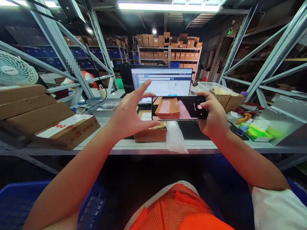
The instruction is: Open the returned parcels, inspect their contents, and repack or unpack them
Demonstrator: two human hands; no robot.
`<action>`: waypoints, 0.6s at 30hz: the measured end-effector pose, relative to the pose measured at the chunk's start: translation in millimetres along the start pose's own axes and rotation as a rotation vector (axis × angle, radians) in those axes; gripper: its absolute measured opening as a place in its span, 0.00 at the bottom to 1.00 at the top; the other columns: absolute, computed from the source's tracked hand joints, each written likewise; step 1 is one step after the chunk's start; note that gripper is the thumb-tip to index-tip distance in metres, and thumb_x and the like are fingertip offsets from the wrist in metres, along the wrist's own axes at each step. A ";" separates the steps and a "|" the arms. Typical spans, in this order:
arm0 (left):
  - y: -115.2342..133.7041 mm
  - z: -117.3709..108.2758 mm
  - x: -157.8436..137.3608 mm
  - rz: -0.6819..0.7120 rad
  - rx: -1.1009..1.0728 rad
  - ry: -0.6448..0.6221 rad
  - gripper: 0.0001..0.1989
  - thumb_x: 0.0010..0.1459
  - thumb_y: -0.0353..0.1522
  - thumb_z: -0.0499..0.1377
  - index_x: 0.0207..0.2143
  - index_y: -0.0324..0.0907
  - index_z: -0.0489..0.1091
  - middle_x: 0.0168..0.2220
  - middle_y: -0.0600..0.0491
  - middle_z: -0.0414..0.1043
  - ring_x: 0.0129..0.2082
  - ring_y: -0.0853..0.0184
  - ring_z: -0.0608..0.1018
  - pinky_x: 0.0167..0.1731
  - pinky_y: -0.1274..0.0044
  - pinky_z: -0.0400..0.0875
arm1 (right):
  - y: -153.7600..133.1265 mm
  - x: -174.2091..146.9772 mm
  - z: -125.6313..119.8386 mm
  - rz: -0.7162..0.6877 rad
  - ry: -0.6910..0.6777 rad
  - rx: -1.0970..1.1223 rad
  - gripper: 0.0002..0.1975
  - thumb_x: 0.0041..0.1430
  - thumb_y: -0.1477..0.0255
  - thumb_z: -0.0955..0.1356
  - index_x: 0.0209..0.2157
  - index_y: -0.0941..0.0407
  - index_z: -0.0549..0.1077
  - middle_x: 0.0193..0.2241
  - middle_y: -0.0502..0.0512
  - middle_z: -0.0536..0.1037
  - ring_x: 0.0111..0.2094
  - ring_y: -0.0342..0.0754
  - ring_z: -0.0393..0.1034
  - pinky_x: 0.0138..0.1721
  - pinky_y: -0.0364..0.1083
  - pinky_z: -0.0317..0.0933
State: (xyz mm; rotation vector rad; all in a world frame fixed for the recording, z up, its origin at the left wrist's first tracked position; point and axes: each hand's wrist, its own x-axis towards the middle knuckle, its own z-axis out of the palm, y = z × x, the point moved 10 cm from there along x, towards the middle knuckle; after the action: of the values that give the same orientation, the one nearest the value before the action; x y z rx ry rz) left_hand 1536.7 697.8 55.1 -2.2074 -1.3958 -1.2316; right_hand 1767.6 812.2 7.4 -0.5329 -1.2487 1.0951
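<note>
Phone (179, 108) is held up sideways over the front of the table (122, 147), its long axis running left to right, about parallel to the table's front edge, with the screen facing the wearer. The right hand (214, 115) grasps its right end, fingers behind and above, thumb over the screen beside the round white shutter button. The left hand (129, 110) curves round the other end, index finger raised, thumb tip at the lower corner and another finger near the upper one; whether those tips press on the casing I cannot tell. So the phone lies straight between the two hands, and the right is the one plainly bearing it. Its screen shows a camera view of a brown carton. Below and behind its left half, partly hidden, a box (150, 135) sits on the table near the front edge, with a whitish plastic wrap (177, 139) just to its right, hanging slightly over that edge. Behind stands a monitor (163, 78). Farther left is a carton with red print (82, 129); well to the right, a bottle (244, 126), a green pack (259, 132) and a silvery case (287, 118). Loaded shelves (169, 48) fill the background.
</note>
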 end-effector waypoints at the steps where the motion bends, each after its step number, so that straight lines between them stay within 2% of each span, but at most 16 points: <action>1: -0.2 -0.5 0.2 0.001 -0.003 0.003 0.57 0.44 0.50 0.73 0.71 0.54 0.49 0.55 0.47 0.76 0.59 0.48 0.74 0.61 0.56 0.67 | -2.1 0.1 -0.3 -0.018 0.000 -0.003 0.09 0.50 0.76 0.69 0.35 0.51 0.72 0.42 0.49 0.75 0.39 0.47 0.72 0.26 0.39 0.69; 9: -4.3 0.2 5.2 0.012 -0.022 0.001 0.56 0.46 0.49 0.73 0.71 0.56 0.49 0.57 0.47 0.75 0.60 0.48 0.74 0.62 0.56 0.65 | -7.4 3.1 0.9 -0.033 0.026 0.045 0.10 0.48 0.82 0.68 0.31 0.52 0.72 0.43 0.48 0.76 0.41 0.45 0.72 0.30 0.39 0.69; 13: -8.2 2.5 8.5 0.019 -0.027 -0.008 0.55 0.48 0.49 0.72 0.72 0.55 0.48 0.57 0.47 0.75 0.60 0.49 0.74 0.63 0.56 0.64 | -3.6 6.4 2.8 -0.022 0.007 -0.036 0.12 0.44 0.84 0.67 0.30 0.53 0.73 0.46 0.48 0.76 0.38 0.43 0.70 0.25 0.36 0.64; 16: -14.7 5.0 9.3 0.016 -0.031 -0.017 0.55 0.48 0.50 0.72 0.72 0.55 0.47 0.57 0.48 0.75 0.60 0.50 0.75 0.63 0.57 0.65 | -0.4 9.5 4.0 -0.007 -0.006 -0.060 0.14 0.41 0.85 0.69 0.28 0.53 0.73 0.48 0.47 0.75 0.38 0.43 0.70 0.24 0.36 0.63; 18: -20.2 6.4 9.5 0.016 -0.038 -0.018 0.56 0.47 0.50 0.72 0.72 0.56 0.46 0.57 0.48 0.75 0.59 0.50 0.75 0.63 0.57 0.65 | 5.5 12.2 6.6 0.052 -0.019 -0.031 0.14 0.41 0.85 0.69 0.29 0.52 0.72 0.47 0.48 0.76 0.37 0.44 0.70 0.24 0.37 0.64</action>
State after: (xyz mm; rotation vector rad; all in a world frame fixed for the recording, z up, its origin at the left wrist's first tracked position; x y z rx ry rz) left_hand 1524.9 717.7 54.1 -2.2558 -1.3700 -1.2465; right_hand 1758.7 823.8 10.6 -0.5825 -1.2766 1.1277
